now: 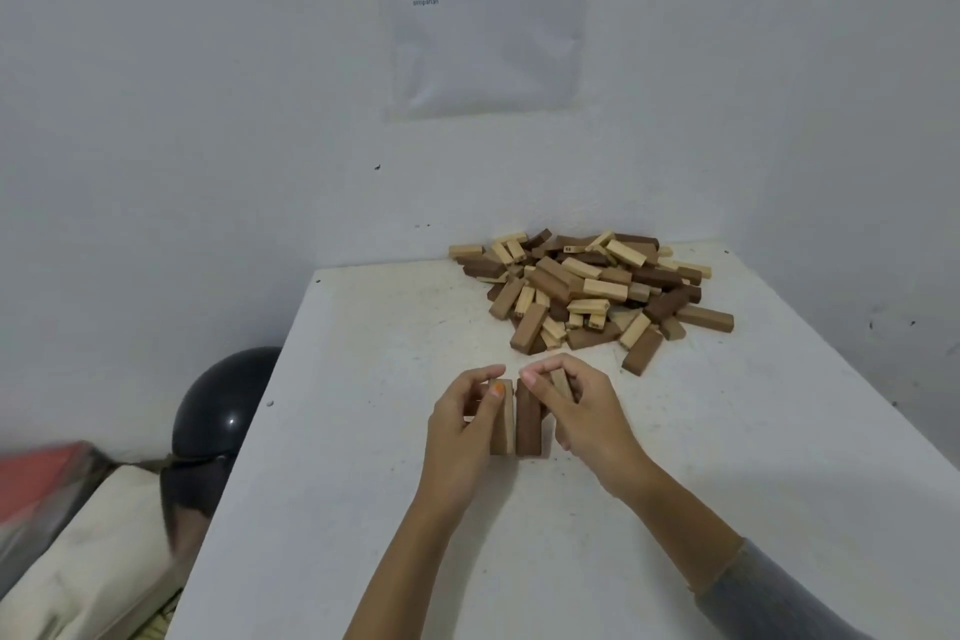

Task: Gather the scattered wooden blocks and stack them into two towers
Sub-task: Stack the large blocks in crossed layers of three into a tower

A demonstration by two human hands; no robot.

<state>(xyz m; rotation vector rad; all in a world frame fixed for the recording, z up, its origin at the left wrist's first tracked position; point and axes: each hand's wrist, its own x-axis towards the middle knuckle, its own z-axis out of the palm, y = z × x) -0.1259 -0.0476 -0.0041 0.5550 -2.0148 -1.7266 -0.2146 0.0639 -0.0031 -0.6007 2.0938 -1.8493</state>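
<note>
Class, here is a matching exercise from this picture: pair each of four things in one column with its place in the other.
1 block pile
2 printed sheet
3 black round object
4 held blocks

a on the wall
b left of the table, lower down
c between the left hand and right hand
d far end of the table

Pairs: 1-d, 2-a, 3-b, 4-c.

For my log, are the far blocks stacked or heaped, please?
Heaped: the blocks lie jumbled at all angles in one loose pile.
</note>
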